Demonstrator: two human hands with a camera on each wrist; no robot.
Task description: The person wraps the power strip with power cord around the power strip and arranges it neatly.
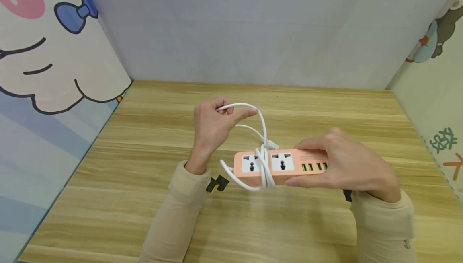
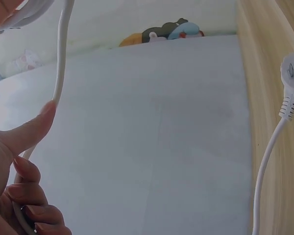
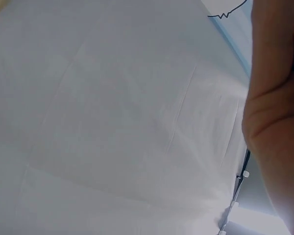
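Observation:
A salmon-pink power strip [image 1: 296, 158] with white socket faces and green USB ports is held above the table by my right hand [image 1: 351, 166], thumb along its near side and fingers over the far side. White cord [image 1: 265, 170] is wound around its middle. My left hand [image 1: 214, 124] grips a stretch of that cord up and left of the strip, curled fingers round it and thumb against it. The white plug [image 2: 291, 78] hangs on its cord in the left wrist view, prongs showing. Only part of the right hand [image 3: 277, 112] shows in the right wrist view.
The wood-grain table [image 1: 119, 166] lies below both hands. A pale grey panel [image 1: 246, 29] stands behind it, with cartoon-printed panels [image 1: 65, 54] at left and right. A black wrist strap piece [image 1: 218, 184] sits at the left cuff.

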